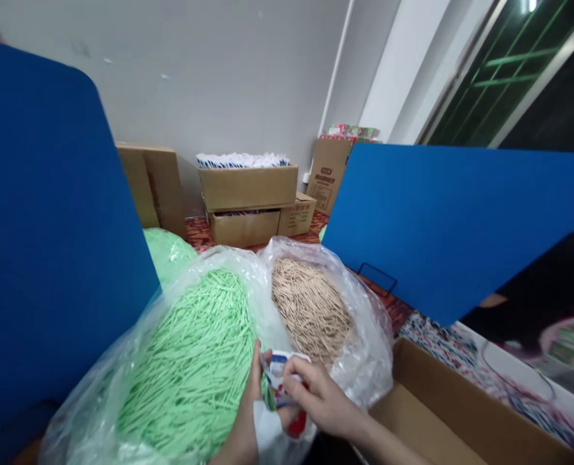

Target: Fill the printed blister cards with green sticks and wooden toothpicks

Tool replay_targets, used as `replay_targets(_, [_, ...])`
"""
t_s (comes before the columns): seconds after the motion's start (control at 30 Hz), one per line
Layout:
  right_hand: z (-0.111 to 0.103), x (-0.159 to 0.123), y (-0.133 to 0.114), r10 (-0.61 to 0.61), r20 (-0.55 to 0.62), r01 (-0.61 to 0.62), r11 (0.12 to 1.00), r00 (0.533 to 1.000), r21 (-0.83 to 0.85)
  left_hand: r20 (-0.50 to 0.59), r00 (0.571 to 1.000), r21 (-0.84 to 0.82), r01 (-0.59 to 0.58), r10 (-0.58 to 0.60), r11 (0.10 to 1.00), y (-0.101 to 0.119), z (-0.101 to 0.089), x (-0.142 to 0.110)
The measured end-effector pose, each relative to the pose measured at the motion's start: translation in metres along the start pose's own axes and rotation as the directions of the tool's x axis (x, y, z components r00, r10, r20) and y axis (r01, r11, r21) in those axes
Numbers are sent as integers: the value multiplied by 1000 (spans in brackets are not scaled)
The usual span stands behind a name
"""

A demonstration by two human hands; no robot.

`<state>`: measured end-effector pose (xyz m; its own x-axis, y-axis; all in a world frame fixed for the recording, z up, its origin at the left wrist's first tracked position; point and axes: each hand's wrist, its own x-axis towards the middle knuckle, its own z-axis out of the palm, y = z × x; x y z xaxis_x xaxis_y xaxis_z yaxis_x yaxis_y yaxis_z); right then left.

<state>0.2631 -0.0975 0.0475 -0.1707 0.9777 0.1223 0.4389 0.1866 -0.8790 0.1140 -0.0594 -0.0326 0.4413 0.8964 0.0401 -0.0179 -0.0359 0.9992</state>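
A small printed packet [277, 373], white, blue and red, is held low in the middle of the view. My left hand [248, 410], with something white around the thumb side of its palm, grips the packet from the left. Curled fingers of my right hand [321, 392] pinch its upper right part. Something red shows beneath the packet, partly hidden by my hands. Just beyond and to the left lie many thin light-green sticks [194, 361] in a clear plastic bag [90, 394]. Similar tan sticks [310, 303] fill another clear bag [374, 329] behind my right hand.
An open cardboard box [441, 400] stands at lower right. Blue panels rise at left [49, 226] and right [441, 219]. Stacked cartons [248, 187] line the grey wall, the top one filled with white-topped items. Another person [543, 290] sits at far right.
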Motion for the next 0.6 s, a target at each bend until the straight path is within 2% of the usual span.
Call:
replay_targets(0.07, [5, -3, 1, 31, 8, -32, 979, 999, 200, 76, 993, -137, 95, -85, 986, 17, 0, -3])
replay_targets(0.17, [7, -6, 14, 65, -64, -46, 963, 996, 266, 140, 977, -72, 172, -161, 983, 34, -4, -8])
replay_targets(0.27, [5, -9, 24, 72, -130, -51, 986, 989, 158, 132, 964, -7, 233, -230, 972, 44, -7, -12])
replay_targets(0.37, [4, -11, 26, 56, -155, -54, 998, 986, 20, 177, 944, 22, 278, -277, 960, 47, -6, -16])
replay_targets(0.5, [4, -13, 20, -96, -129, 72, 981, 987, -180, 218, 936, 49, 271, -275, 961, 39, -2, -18])
replay_targets(0.6, [1, -12, 13, -192, -41, 176, 951, 981, -255, 191, 942, 22, 276, -275, 961, 31, -1, -15])
